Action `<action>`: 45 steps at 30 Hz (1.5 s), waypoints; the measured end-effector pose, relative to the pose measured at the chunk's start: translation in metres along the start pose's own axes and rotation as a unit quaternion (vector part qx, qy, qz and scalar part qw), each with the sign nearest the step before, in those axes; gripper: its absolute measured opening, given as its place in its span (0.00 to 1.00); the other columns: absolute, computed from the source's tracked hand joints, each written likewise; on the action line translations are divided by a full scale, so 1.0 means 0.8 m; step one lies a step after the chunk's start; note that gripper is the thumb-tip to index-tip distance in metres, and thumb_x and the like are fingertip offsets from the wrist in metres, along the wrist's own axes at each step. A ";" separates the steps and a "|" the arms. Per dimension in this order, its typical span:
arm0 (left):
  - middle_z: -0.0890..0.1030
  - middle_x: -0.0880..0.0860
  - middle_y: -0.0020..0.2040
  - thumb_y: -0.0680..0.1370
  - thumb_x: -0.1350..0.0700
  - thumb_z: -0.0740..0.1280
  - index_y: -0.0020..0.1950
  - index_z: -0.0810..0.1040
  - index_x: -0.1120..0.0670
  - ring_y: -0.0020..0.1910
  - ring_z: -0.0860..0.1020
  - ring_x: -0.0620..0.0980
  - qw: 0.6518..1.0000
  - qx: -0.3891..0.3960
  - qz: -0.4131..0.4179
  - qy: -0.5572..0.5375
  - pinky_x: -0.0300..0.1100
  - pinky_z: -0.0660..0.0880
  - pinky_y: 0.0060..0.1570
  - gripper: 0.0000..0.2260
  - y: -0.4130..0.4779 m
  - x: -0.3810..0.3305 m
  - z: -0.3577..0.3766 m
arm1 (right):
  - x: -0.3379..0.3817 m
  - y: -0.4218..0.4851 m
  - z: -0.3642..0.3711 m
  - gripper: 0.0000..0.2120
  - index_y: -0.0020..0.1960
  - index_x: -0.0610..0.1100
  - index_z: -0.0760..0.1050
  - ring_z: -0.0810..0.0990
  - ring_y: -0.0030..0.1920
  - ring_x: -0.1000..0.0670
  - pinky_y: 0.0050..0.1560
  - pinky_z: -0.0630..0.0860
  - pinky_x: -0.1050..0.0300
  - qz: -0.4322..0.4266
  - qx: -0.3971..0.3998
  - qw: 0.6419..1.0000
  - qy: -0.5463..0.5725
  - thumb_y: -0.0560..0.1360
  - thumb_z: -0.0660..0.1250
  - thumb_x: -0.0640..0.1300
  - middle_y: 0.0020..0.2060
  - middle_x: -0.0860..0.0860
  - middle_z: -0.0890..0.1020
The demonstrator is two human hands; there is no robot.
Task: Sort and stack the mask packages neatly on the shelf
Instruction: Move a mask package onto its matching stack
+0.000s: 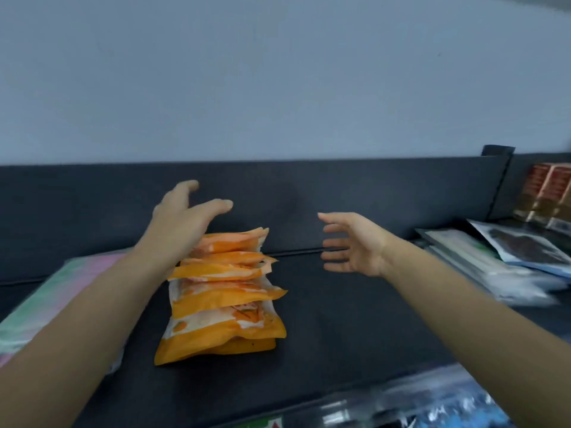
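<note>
We see a dark shelf [340, 319]. Pastel packages [46, 291] lie at its left edge, a pile of pale and dark packages [482, 254] at its right edge. The stack of orange mask packages [225, 291] stands mid-shelf, edges uneven. Left hand [182, 217] is over the stack's top, fingers spread wide, holding nothing; contact we can't tell. Right hand [355, 242] is beside the stack, apart from it, fingers wide, empty.

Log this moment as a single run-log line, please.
left hand: open, over top of orange package stack, contact unclear | right hand: open, right of stack, apart | stack: uneven, on dark shelf
</note>
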State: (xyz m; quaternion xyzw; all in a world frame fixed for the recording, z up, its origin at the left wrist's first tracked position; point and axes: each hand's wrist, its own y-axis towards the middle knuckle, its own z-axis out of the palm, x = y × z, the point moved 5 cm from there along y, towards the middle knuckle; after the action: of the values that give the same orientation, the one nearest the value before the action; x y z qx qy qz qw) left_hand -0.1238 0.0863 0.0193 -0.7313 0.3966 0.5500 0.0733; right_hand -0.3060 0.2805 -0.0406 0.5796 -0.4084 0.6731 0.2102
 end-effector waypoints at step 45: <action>0.83 0.60 0.48 0.70 0.67 0.72 0.54 0.79 0.62 0.39 0.81 0.55 0.913 0.229 -0.303 -0.148 0.46 0.80 0.38 0.13 -0.070 -0.101 0.585 | -0.021 -0.001 -0.499 0.18 0.34 0.41 0.68 0.70 0.31 0.47 0.35 0.65 0.55 -0.068 -0.144 0.912 -0.377 0.72 0.69 0.52 0.28 0.47 0.71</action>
State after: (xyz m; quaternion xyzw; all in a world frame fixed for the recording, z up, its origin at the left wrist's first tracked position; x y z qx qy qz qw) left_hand -0.4425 0.4188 -0.1090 -0.6900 0.2554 0.4972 0.4598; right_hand -0.5446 0.6006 -0.0540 0.7800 -0.5096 0.3224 0.1672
